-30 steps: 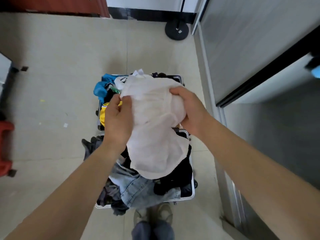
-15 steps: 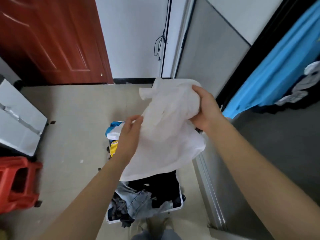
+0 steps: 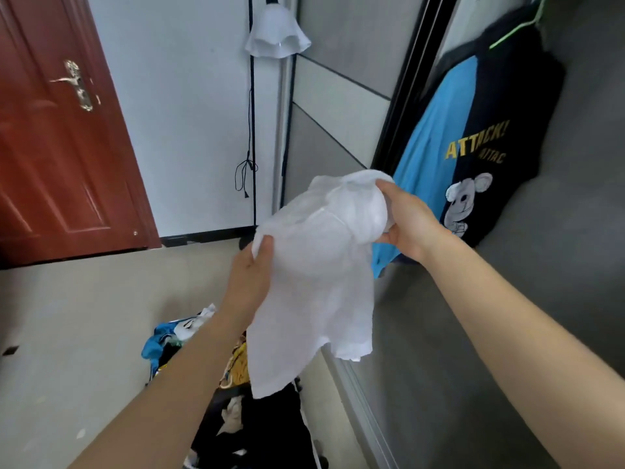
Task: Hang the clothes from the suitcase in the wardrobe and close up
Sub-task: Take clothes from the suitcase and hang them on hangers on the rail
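Garment [image 3: 314, 282], white, one, both grips clamped on it, left hand [image 3: 249, 279] and right hand [image 3: 410, 225]; hanging shirts, two, blue shirt [image 3: 426, 157] and black shirt [image 3: 507, 106]; beige floor [image 3: 84, 316], one red door [image 3: 57, 157].

The garment [image 3: 314, 279] hangs above the suitcase [image 3: 236, 418], wardrobe [image 3: 507, 299] right, door [image 3: 57, 147] far left.

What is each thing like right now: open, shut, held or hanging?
White shirt: held up by both hands.
Left hand: grips shirt.
Right hand: grips shirt.
Black shirt: hanging in wardrobe.
Blue shirt: hanging.
Wardrobe: open.
Red door: shut.
Other clothes: heaped below.
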